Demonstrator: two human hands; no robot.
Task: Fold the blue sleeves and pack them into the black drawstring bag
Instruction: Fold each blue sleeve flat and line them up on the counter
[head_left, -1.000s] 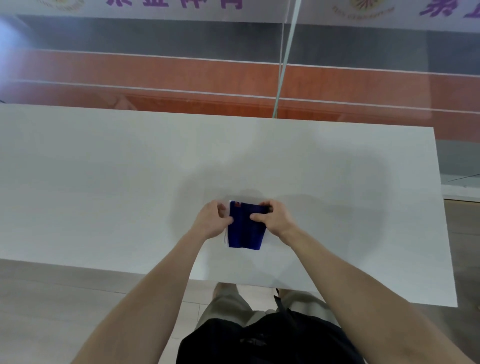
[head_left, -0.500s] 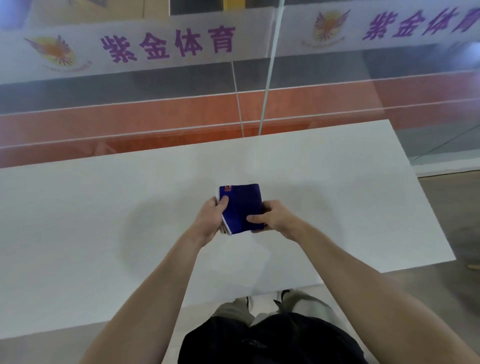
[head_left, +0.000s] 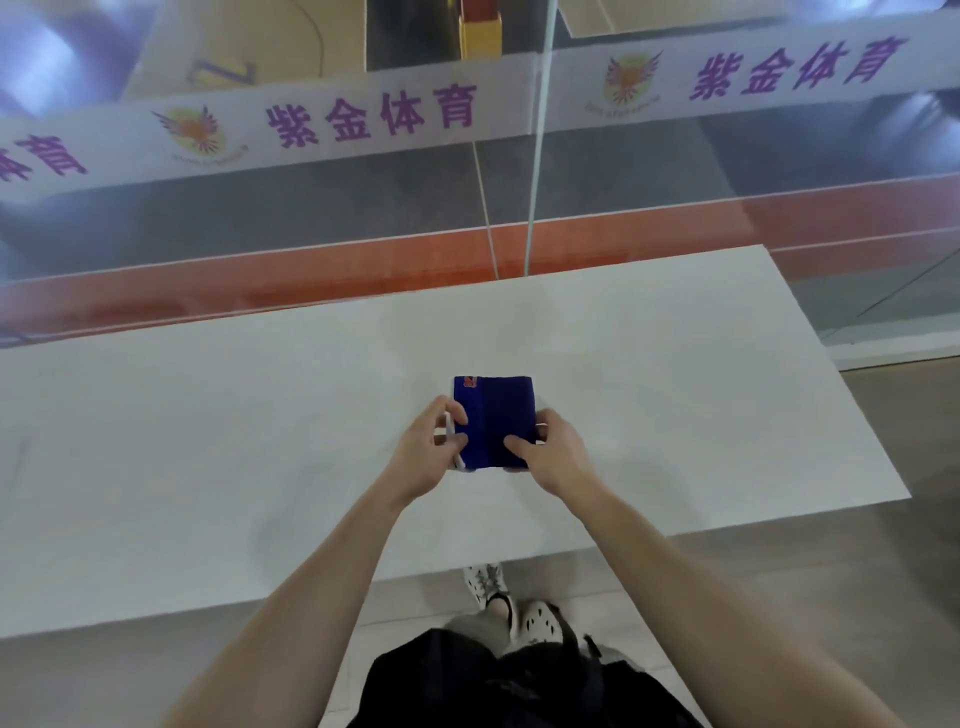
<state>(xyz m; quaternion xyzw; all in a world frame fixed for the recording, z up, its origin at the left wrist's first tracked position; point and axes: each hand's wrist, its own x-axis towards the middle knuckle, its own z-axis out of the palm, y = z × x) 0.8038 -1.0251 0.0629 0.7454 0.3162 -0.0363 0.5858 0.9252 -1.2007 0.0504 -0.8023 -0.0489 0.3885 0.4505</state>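
The blue sleeves (head_left: 496, 415) form a folded dark-blue rectangle with a small red mark at the top left corner and a white edge along the left side. They are held just above the white table (head_left: 208, 441). My left hand (head_left: 434, 449) pinches the left edge, thumb on top. My right hand (head_left: 550, 457) grips the lower right corner, thumb across the fabric. A black fabric mass, possibly the black drawstring bag (head_left: 519, 680), hangs at my waist below the table's near edge.
A glass wall (head_left: 535, 156) with a white banner stands just behind the table's far edge. The table's right end (head_left: 852, 415) lies to the right of my hands. My feet in white shoes (head_left: 514, 603) stand under the near edge.
The view has tilted up and swung, so the banner shows. The folded sleeves have come up from lying low to sitting flatter between both hands, which keep their grip.
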